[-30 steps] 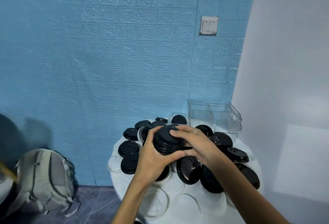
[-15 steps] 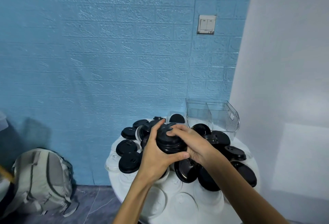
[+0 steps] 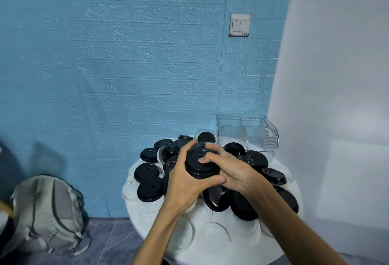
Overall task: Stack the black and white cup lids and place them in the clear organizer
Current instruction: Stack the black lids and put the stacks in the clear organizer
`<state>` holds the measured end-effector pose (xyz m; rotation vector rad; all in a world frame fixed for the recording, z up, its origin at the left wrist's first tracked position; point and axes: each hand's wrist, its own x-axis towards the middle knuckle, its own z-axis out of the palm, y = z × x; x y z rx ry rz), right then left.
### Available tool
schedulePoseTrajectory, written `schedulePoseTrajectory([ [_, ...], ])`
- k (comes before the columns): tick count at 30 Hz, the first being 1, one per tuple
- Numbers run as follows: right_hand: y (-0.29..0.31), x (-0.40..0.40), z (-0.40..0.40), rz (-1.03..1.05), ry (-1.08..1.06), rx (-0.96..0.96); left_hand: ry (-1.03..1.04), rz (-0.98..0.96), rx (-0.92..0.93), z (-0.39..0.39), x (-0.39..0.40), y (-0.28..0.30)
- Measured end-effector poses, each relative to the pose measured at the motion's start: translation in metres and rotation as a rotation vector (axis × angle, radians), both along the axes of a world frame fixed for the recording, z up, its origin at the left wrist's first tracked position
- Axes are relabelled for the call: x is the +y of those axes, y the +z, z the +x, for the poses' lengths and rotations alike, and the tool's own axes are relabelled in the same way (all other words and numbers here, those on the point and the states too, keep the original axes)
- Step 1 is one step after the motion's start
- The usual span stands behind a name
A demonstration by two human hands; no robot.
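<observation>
While the left hand (image 3: pixel 185 182) grips the stack of black lids (image 3: pixel 200 164) from the side, the right hand (image 3: pixel 229 172) curls over its top — fingers pressing down. Stack is held above the round white table (image 3: pixel 210 241); clear organizer (image 3: pixel 248 135) stands behind — near the wall.

Soft, even indoor light fills the scene, brighter on the white wall (image 3: pixel 341 75) at right than on the blue brick wall (image 3: pixel 126 64). A dark, blurred shadow falls on the blue wall at far left, above the backpack (image 3: pixel 45 214). Wide-angle distortion bends lines near the edges. The clear organizer (image 3: pixel 248 134) shows faint glare. Focus is mildly soft throughout.
</observation>
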<state>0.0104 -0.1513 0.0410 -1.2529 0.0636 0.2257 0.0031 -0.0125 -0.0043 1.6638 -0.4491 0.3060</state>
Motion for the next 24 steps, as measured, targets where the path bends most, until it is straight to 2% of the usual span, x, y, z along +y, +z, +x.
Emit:
schedulePoseTrajectory([
  [7, 0.000, 0.003, -0.003, 0.033, -0.011, 0.013, 0.087, -0.016, -0.031, 0.001, -0.005, -0.001],
  [13, 0.002, 0.003, -0.008, -0.029, 0.024, 0.003, 0.035, -0.022, -0.021, 0.001, -0.001, 0.002],
  [19, 0.002, -0.011, -0.014, 0.004, 0.081, 0.033, 0.012, -0.089, 0.027, -0.002, -0.004, 0.003],
  [21, 0.006, -0.022, -0.018, -0.136, 0.126, 0.005, 0.006, -0.094, 0.037, -0.003, -0.004, 0.002],
  [24, 0.006, -0.050, -0.025, -0.575, 0.043, -0.162, 0.021, -0.120, 0.065, -0.003, 0.001, 0.000],
])
